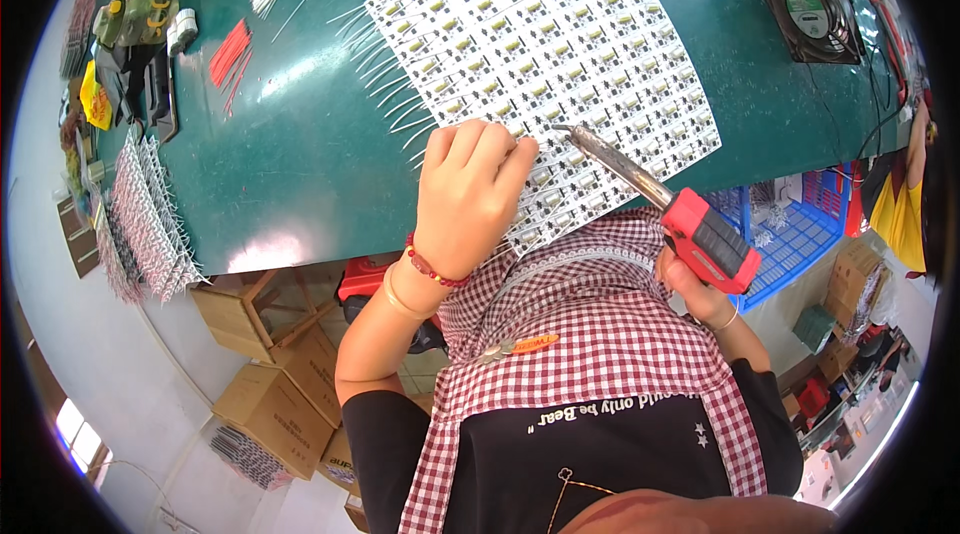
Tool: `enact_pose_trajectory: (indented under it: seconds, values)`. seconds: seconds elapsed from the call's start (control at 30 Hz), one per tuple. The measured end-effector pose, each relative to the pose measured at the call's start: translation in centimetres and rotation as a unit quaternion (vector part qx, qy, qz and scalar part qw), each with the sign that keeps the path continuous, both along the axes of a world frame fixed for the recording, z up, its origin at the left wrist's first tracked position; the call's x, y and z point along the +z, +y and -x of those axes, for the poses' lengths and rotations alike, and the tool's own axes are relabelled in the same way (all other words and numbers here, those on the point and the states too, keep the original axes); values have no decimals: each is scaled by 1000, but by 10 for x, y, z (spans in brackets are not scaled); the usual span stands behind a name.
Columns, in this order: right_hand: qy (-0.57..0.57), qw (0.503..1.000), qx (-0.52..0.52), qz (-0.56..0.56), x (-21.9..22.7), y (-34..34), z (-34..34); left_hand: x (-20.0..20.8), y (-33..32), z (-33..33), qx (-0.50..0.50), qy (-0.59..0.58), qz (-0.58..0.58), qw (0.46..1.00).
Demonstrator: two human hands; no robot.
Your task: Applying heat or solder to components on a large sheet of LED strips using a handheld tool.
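As the right hand (703,298) grips an iron (690,218), shirt lettering (616,409) shows.

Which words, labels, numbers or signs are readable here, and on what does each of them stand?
I leave wording uncopied; print stands on:
Black shirt: white line, mostly readable.
Orange badge: small dark letters, unclear.
Cardboard box: dark print, too small.
Fan's green label: too small.
Circuit-board sheet: any marks too small.

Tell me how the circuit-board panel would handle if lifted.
The circuit-board panel would probably flex, being broad and flat. White wires at its left edge might snag, since their ends stick out. The exposed components look easily knocked.
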State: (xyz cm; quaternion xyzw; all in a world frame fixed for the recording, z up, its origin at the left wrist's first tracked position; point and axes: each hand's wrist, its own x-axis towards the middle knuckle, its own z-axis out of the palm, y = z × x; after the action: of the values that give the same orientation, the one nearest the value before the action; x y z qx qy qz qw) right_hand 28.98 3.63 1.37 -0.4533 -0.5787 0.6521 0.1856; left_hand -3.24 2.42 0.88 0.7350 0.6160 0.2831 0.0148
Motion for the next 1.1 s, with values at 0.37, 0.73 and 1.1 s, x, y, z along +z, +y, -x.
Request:
enact_pose_trajectory:
  seconds: [0.37,0.73,1.1]
  values:
    - [21,999,1,25,-6,10,9,-6,-3,-2,32,-9,-4,999]
    - [-41,992,57,-102,-5,17,13,-8,-1,-4,23,-13,2,1000]
    - [0,999,-14,-38,-7,9,9,-8,-2,-4,19,-4,13,1000]
